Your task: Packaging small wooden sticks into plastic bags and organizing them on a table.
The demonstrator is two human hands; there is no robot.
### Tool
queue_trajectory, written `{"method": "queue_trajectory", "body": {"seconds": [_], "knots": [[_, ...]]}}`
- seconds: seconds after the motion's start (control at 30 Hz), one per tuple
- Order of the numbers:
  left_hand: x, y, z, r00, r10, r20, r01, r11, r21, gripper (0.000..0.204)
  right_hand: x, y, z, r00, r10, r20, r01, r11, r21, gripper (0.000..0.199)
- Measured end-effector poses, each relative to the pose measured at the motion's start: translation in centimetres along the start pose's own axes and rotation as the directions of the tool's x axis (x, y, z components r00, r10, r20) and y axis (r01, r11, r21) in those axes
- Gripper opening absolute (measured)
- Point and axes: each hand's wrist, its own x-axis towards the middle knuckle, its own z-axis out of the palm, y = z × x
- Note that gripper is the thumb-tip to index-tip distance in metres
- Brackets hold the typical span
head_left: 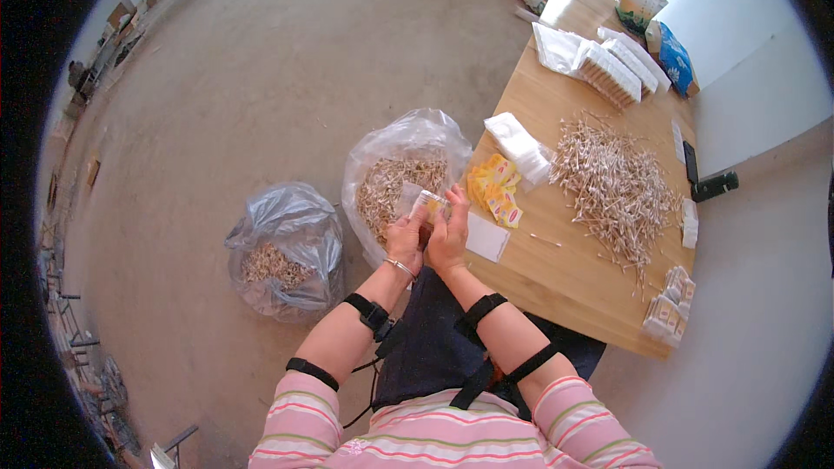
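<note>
Between my two hands is a small clear plastic packet (429,201) with white cotton tips showing inside and a yellowish patch on it. My left hand (405,240) is closed around its lower left side. My right hand (448,239) grips it from the right, index finger raised along the edge. Both hands are above the near side of a large clear bag (363,135) full of loose cotton swabs (395,187). Just right of my hands, yellow printed cards (493,187) and a white card (486,237) lie on the wooden table (556,282).
A big heap of cotton swabs (612,187) covers the table's middle. Filled packets (669,308) stand at its near right corner; stacked swab packs (612,69) lie farther back. White empty-looking bags (519,141) lie beside the cards. Another swab-filled bag (291,234) is on the floor, left.
</note>
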Motion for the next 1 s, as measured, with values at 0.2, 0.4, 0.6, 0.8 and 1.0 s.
{"method": "queue_trajectory", "body": {"seconds": [0.2, 0.4, 0.6, 0.8, 1.0], "knots": [[-0.1, 0.0, 1.4, 0.994, 0.109, 0.003, -0.107, 0.97, 0.218, 0.024, 0.2, 0.5, -0.1, 0.999, 0.013, 0.049, -0.016, 0.998, 0.06, 0.04], [-0.1, -0.1, 1.6, 0.986, 0.161, 0.029, -0.162, 0.938, 0.306, 0.021, 0.2, 0.2, -0.2, 0.993, 0.058, 0.104, -0.062, 0.998, 0.026, 0.046], [1.2, 1.4, 2.0, 0.987, 0.154, -0.035, -0.142, 0.963, 0.228, 0.022, 0.1, -0.4, -0.2, 0.991, 0.05, 0.127, -0.058, 0.997, 0.058, 0.047], [1.4, -0.4, 2.3, 0.989, 0.14, 0.052, -0.148, 0.962, 0.23, 0.024, 0.3, 0.2, -0.2, 0.995, 0.027, 0.1, -0.028, 1.0, 0.01, 0.047], [2.6, -1.4, 0.4, 0.992, 0.12, 0.037, -0.125, 0.904, 0.408, 0.028, 0.5, 0.1, 0.2, 0.993, -0.007, 0.117, 0.015, 0.998, -0.068, 0.042]]}}
